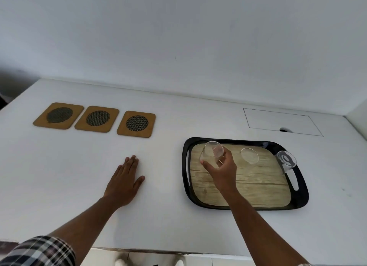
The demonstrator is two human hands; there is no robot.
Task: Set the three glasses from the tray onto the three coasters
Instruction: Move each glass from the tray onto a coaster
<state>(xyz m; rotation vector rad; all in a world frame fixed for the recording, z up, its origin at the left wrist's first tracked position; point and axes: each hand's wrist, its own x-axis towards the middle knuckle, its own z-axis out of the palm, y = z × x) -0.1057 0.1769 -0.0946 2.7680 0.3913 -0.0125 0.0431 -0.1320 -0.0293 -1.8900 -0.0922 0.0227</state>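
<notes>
I see a glossy black plastic tray (185, 166) with a wood-grain printed floor, three clear smooth glasses (249, 155), tan coasters (137, 123) with dark mesh centres, on a matt white desk (79, 166)

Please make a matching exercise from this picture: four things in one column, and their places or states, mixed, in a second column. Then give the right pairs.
Things
1. left hand
2. right hand
3. three coasters
4. rightmost glass

States
A. bare, in a row on the counter
B. flat on the counter, palm down
C. at the tray's right handle
D. gripping the leftmost glass

Pairs: 1-B, 2-D, 3-A, 4-C
</notes>
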